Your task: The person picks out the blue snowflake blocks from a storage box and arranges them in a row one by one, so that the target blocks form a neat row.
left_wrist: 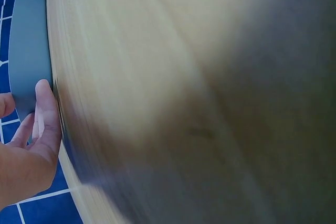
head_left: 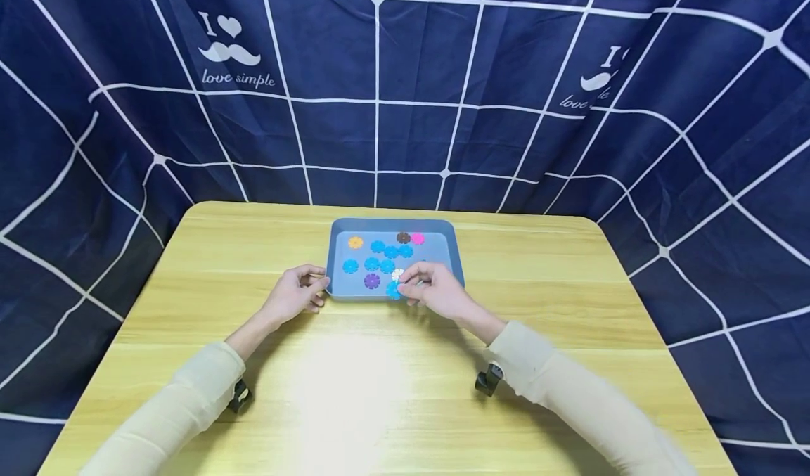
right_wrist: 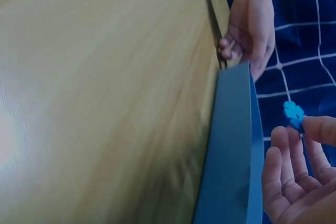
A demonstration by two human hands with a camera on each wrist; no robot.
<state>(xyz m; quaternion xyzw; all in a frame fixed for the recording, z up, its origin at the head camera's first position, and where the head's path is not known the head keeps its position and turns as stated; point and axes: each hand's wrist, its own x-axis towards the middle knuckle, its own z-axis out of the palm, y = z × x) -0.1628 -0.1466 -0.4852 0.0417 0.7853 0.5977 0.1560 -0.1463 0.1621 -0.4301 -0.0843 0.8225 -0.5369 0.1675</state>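
One blue disc (head_left: pixel 393 291), pinched in right hand (head_left: pixel 436 293), could slip from scant fingertip hold; left hand (head_left: pixel 294 296), bent at tray (head_left: pixel 439 247), grip unclear.

The blue-grey tray (head_left: pixel 436 249) bears an orange disc (head_left: pixel 356 242) near its far left corner, a brown disc (head_left: pixel 403 238) and pink disc (head_left: pixel 418 238) by its far edge, a purple disc (head_left: pixel 372 281) toward its near edge, and blue discs (head_left: pixel 351 266); yellow wood-grained table (head_left: pixel 221 265), white-gridded navy curtain (head_left: pixel 329 47).

Navy cloth walls (head_left: pixel 418 47), white grid lines (head_left: pixel 377 138), 2 moustache prints (head_left: pixel 229 53); pale wood table (head_left: pixel 538 251), bright glare (head_left: pixel 348 391).
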